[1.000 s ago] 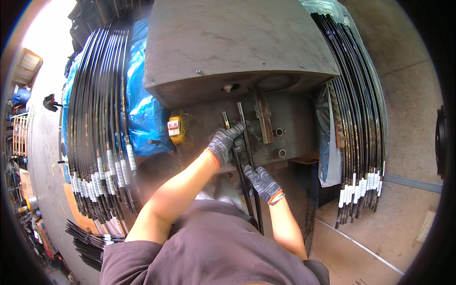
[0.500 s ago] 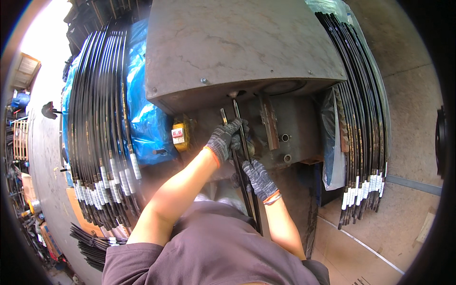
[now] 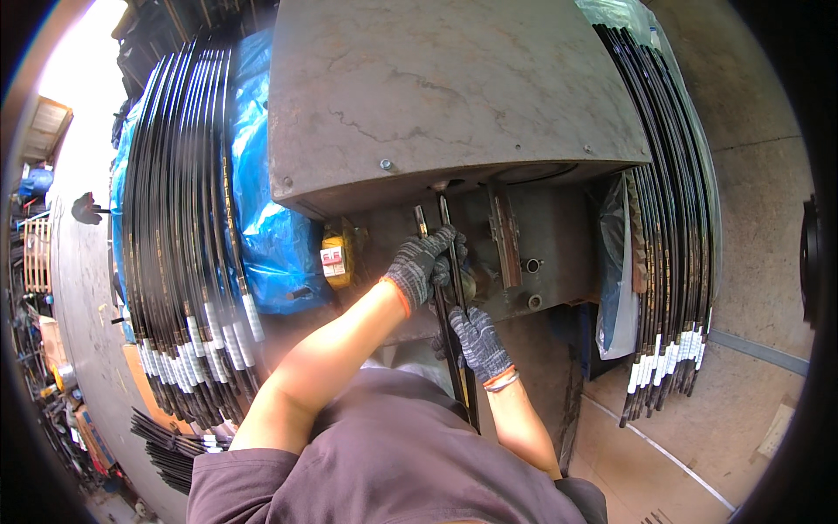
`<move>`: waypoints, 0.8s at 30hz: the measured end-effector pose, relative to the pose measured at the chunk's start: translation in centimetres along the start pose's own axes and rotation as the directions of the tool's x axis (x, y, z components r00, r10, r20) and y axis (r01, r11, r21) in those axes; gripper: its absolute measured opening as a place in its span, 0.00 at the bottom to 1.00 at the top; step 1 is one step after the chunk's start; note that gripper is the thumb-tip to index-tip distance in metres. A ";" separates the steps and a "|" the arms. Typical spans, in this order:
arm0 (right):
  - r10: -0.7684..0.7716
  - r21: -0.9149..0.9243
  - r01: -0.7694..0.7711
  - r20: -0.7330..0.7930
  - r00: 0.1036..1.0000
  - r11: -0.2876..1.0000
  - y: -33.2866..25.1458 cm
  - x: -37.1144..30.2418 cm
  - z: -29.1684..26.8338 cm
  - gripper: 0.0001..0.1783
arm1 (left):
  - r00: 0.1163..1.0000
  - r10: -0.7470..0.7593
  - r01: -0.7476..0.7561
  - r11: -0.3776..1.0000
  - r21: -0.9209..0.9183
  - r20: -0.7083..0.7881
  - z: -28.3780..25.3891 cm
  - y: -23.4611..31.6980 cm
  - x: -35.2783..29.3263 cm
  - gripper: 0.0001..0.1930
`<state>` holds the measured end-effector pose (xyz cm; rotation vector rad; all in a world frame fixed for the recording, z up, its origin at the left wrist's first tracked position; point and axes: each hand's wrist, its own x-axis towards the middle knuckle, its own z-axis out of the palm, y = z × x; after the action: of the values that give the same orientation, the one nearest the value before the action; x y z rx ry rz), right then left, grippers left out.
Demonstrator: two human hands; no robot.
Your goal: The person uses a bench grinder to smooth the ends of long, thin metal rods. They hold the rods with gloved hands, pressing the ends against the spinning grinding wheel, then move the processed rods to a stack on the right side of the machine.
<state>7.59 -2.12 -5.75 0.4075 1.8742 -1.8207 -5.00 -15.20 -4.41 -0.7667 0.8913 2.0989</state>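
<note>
Two long black hoses run side by side from the metal machine down to my body. The right hose (image 3: 449, 231) has its shiny upper end at a hole under the machine's front edge. The left hose (image 3: 421, 222) ends a little lower, with its bare tip apart from the machine. My left hand (image 3: 423, 262), in a grey knit glove with an orange cuff, is closed around the hoses near their upper ends. My right hand (image 3: 482, 342), gloved alike, is closed on the right hose lower down. Its fingertips are partly hidden behind it.
A grey metal machine housing (image 3: 454, 87) fills the top centre. Below it are a rusty bracket (image 3: 504, 236) and a yellow switch box (image 3: 336, 258). Rows of black hoses with white sleeves lie at left (image 3: 179, 218) and right (image 3: 676, 227), the left ones over blue plastic (image 3: 266, 192).
The whole view has shifted slightly, with the machine sitting a bit lower and further right. Both hands keep their holds on the hoses.
</note>
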 end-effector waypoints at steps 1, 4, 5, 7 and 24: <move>-0.081 -0.075 0.078 -0.044 0.996 0.994 3.0 0.6 -0.3 0.12 | 1.000 -0.009 0.009 1.000 0.013 0.001 0.2 0.1 -0.1 0.12; -0.016 -0.003 0.016 -0.027 1.000 1.000 1.6 0.4 -0.3 0.13 | 0.999 -0.009 0.010 1.000 -0.016 0.048 -0.3 -0.1 0.1 0.12; 0.049 0.069 -0.049 0.009 0.999 0.996 0.1 0.2 -0.3 0.13 | 0.997 0.003 -0.002 1.000 -0.018 0.077 -0.5 -0.1 0.1 0.12; -0.286 -0.224 0.284 0.025 0.958 0.932 -0.3 -1.1 -1.0 0.14 | 0.990 0.027 -0.024 0.999 -0.024 0.137 -0.6 -0.2 0.2 0.12; 0.033 0.076 -0.036 0.029 0.999 0.996 0.7 -2.5 -1.8 0.12 | 0.997 -0.075 0.077 0.995 0.066 -0.024 2.2 0.8 3.0 0.15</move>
<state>9.79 0.04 -5.03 0.4367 1.7731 -1.8700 -7.84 -12.76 -5.00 -0.7779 0.9253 1.9879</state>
